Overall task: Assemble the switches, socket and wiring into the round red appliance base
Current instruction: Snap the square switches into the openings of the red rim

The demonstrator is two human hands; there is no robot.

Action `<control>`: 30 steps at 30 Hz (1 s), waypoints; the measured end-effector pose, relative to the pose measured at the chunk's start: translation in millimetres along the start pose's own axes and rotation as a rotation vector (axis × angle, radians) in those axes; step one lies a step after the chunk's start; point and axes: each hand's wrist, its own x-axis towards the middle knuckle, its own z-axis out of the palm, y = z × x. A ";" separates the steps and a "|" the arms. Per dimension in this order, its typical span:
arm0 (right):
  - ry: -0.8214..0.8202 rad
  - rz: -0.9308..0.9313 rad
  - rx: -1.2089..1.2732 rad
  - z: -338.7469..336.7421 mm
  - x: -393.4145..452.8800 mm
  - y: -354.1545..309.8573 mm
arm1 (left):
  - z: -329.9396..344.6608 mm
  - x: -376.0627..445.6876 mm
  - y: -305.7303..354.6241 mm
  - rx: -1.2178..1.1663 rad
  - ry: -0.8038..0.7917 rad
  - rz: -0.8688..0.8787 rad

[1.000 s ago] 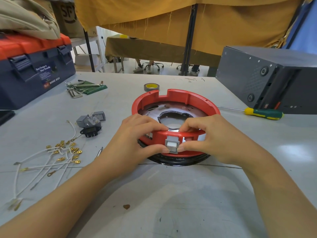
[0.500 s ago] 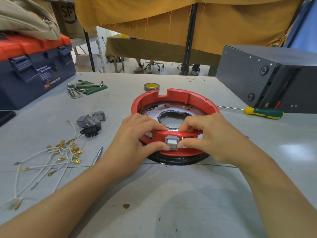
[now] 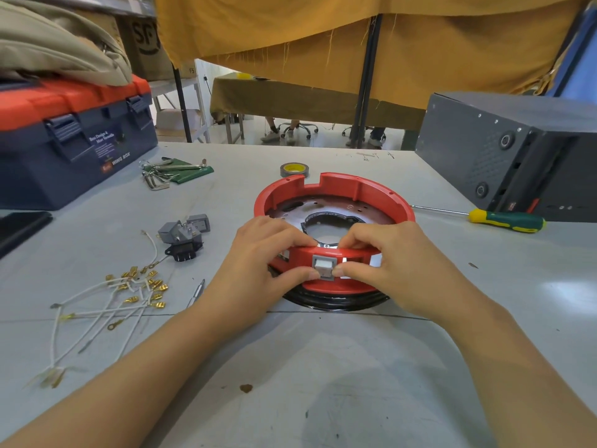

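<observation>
The round red appliance base sits mid-table on a black ring. A small grey switch is set in a cutout of its near wall. My left hand and my right hand both grip the near rim, fingers over the top edge and both thumbs pressing on the switch from either side. To the left lie two more grey switches, a black socket, and white wires with several brass terminals.
A blue and red toolbox stands at far left, with hex keys on a green pouch beside it. A tape roll lies behind the base. A green-yellow screwdriver and a dark grey box are on the right. A screwdriver bit lies by my left wrist.
The grey switch has gone deeper into the near-wall cutout under both thumbs and now sits closer to flush. Both hands stay on the rim.
</observation>
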 end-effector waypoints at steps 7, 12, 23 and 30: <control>0.045 -0.090 -0.042 10.0 3.3 -4.2 | -11.8 1.8 -6.8 -0.076 0.008 -0.035; 0.094 -0.098 -0.004 12.3 3.0 -10.6 | -11.7 3.9 -9.3 -0.130 0.013 -0.078; 0.109 -0.072 -0.013 14.5 5.1 -12.2 | -5.8 6.0 -9.9 -0.103 0.044 -0.063; -0.013 -0.070 -0.154 10.5 1.2 -7.0 | -13.4 4.1 -18.5 -0.076 -0.080 -0.008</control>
